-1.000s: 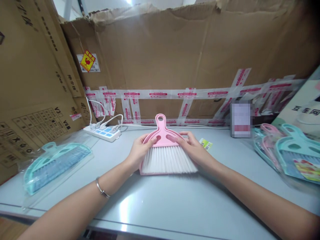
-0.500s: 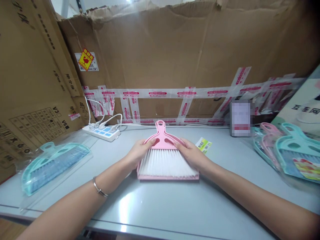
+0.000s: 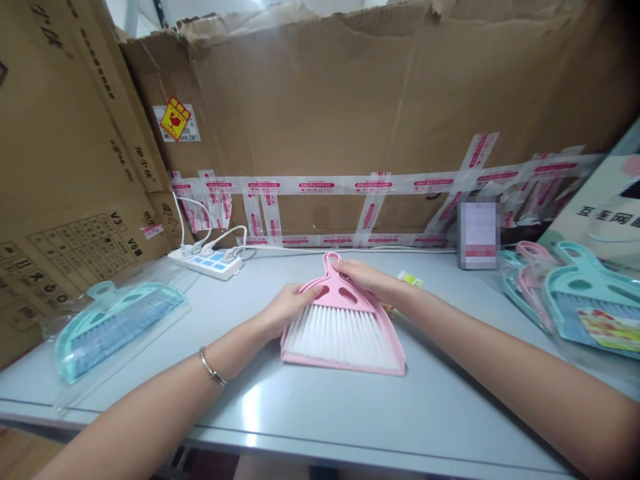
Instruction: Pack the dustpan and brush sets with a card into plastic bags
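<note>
A pink dustpan (image 3: 395,347) lies flat in the middle of the grey table (image 3: 350,420) with a pink hand brush (image 3: 340,320), white bristles toward me, nested in it. My left hand (image 3: 287,308) grips the left shoulder of the brush and pan, thumb on top. My right hand (image 3: 365,277) has its fingers curled over the brush handle near the top. A yellow-green label (image 3: 411,280) lies on the table just behind my right wrist.
A bagged teal brush-and-dustpan set (image 3: 113,327) lies at the left. More bagged teal and pink sets (image 3: 575,300) are stacked at the right. A white power strip (image 3: 205,261) with plugged cables sits at the back left. Taped cardboard walls (image 3: 350,120) surround the table.
My right hand has slid from the right side of the brush up to its handle. The pan and brush have turned slightly, the handle now tilting left.
</note>
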`<state>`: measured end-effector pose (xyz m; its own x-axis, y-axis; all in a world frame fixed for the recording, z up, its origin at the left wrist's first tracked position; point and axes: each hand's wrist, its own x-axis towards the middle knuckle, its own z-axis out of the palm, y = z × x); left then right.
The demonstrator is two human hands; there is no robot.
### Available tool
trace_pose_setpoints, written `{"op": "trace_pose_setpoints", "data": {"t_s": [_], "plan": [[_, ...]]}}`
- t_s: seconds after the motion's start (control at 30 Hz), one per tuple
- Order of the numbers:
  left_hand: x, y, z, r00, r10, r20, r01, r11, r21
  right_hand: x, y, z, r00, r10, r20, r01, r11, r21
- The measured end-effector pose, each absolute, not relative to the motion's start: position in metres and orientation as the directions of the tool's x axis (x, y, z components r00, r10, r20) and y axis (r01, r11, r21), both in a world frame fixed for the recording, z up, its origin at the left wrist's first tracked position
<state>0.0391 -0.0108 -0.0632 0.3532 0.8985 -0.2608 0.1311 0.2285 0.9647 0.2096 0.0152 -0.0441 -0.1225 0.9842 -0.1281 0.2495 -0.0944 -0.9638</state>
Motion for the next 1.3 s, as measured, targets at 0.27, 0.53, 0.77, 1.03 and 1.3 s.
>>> {"op": "trace_pose_setpoints", "data": {"t_s": [0.27,0.53,0.77,1.03,1.3], "plan": [[0.042,-0.012,-0.063,0.317,0.923,-0.22,0.221,0.154,0.963,0.204,0.018,-0.055,0.029,0.979,-0.203,0.383,-0.199,-0.902],[0.044,-0.013,-0.063,0.327,0.912,-0.249,0.206,0.188,0.96,0.203,0.015,-0.058,0.043,0.977,-0.207,0.434,-0.205,-0.877],[0.042,-0.01,-0.062,0.348,0.894,-0.283,0.205,0.222,0.953,0.203,0.015,-0.058,0.016,0.974,-0.228,0.392,-0.216,-0.894],[0.044,-0.01,-0.062,0.349,0.899,-0.264,0.178,0.212,0.961,0.211,0.008,-0.042,-0.18,0.953,-0.245,0.211,-0.206,-0.955],[0.045,-0.01,-0.064,0.324,0.917,-0.233,0.241,0.158,0.958,0.21,0.019,-0.052,-0.122,0.96,-0.252,0.206,-0.224,-0.952]]}}
